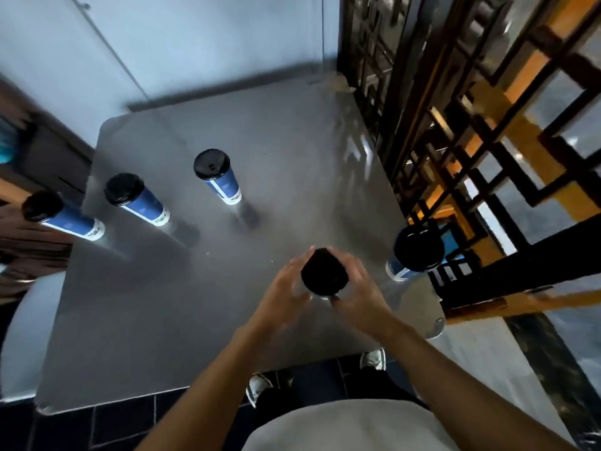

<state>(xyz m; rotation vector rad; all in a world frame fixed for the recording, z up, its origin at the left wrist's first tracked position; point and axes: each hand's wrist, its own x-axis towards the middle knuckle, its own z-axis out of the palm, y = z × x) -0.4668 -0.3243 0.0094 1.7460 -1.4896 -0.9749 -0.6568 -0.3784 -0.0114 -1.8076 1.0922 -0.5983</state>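
The lidded paper cup [325,273] was enclosed between both hands and seen from almost straight above, so that little more than its black lid was shown. The left hand [283,288] was curled round it from 9 o'clock, with the fingertips brought up against the lid's rim at 11 o'clock and the palm kept slightly off the wall. The right hand [361,291] was wrapped round it from 3 o'clock, the fingers bent over the rim at 1 o'clock and the thumb pressed in at 5 o'clock. Both hands were blurred by motion. The cup was placed near the near-right part of a steel table [260,125].

A second blue cup [418,249] with a black lid was found close by at 2 o'clock, at the table's right edge. Three more blue lidded cups [227,187] [143,206] [74,224] were ranged well apart at 10 and 11 o'clock. A dark lattice screen [455,125] was seen along the right side.
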